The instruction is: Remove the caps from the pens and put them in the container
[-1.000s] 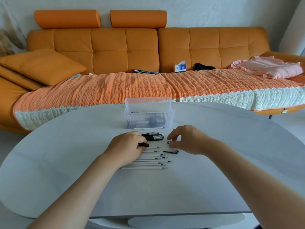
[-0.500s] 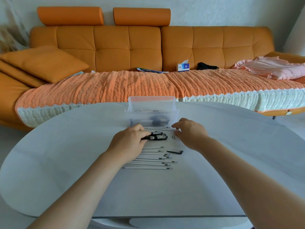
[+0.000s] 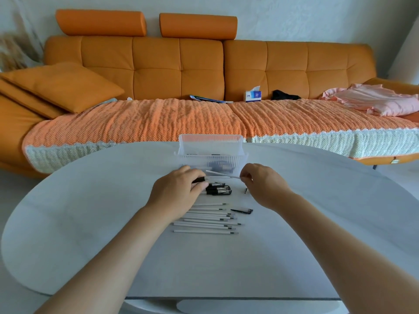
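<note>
pinching pen [image 3: 223, 174], left hand [image 3: 175, 193] gripping cap [image 3: 199, 179]

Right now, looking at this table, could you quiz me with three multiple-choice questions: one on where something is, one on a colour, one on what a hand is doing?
1. Where does the clear container stand?
A. On a chair.
B. On the floor.
C. On the table, beyond the hands.

2. What colour is the sofa?
A. Orange.
B. Green.
C. Grey.

3. What is the right hand doing?
A. Lying flat on the table.
B. Pinching a white pen by its end.
C. Waving in the air.

Answers: 1 C, it sits on the tabletop past both hands. 2 A, its back and cushions are orange. 3 B, it pinches the pen while the left hand grips a black cap.
</note>
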Demonstrator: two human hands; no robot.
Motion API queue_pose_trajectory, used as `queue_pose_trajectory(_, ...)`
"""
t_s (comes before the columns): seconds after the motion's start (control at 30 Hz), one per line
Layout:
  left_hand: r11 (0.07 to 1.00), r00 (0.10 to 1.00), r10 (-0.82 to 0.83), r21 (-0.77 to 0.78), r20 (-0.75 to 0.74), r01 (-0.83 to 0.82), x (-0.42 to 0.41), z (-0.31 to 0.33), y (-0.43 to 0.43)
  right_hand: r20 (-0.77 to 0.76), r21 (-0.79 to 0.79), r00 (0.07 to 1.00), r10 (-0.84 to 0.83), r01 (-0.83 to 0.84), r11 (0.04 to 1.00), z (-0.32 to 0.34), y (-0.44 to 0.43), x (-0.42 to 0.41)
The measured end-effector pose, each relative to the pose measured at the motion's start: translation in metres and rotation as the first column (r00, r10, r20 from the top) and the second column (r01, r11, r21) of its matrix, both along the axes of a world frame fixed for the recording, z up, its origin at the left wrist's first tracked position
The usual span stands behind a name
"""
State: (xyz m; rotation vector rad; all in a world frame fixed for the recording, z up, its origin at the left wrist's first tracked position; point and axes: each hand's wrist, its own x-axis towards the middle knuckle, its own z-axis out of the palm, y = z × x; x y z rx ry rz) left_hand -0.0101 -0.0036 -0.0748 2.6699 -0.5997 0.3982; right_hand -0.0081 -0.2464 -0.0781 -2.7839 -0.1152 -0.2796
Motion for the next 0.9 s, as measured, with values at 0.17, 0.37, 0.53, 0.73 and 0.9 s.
queue_pose_trajectory(0.17,0.998,0.997,0.064,-0.015,0.046,-0.063,-0.003,0.005,0.001,0.064,0.096,0.994,0.084,-0.09,0.991,0.009,0.003,-0.014)
queue_pose_trajectory(0.37,0.998,0.998,0.058,0.003,0.008,-0.058,-0.004,0.002,0.002,0.066,0.097,0.99,0.122,-0.128,0.987,0.012,0.0,-0.024)
queue_pose_trajectory(0.53,0.999,0.999,0.044,-0.01,0.009,-0.044,-0.004,0.001,0.001,0.054,0.098,0.992,0.118,-0.123,0.988,0.011,-0.002,-0.024)
queue_pose_trajectory(0.73,1.0,0.999,0.029,-0.009,-0.019,-0.029,-0.005,0.002,-0.001,0.062,0.084,0.99,0.129,-0.134,0.987,0.011,-0.003,-0.021)
queue_pose_trajectory(0.9,1.0,0.999,0.013,0.009,-0.039,-0.013,-0.006,0.003,-0.001,0.072,0.086,0.988,0.135,-0.141,0.986,0.01,-0.004,-0.019)
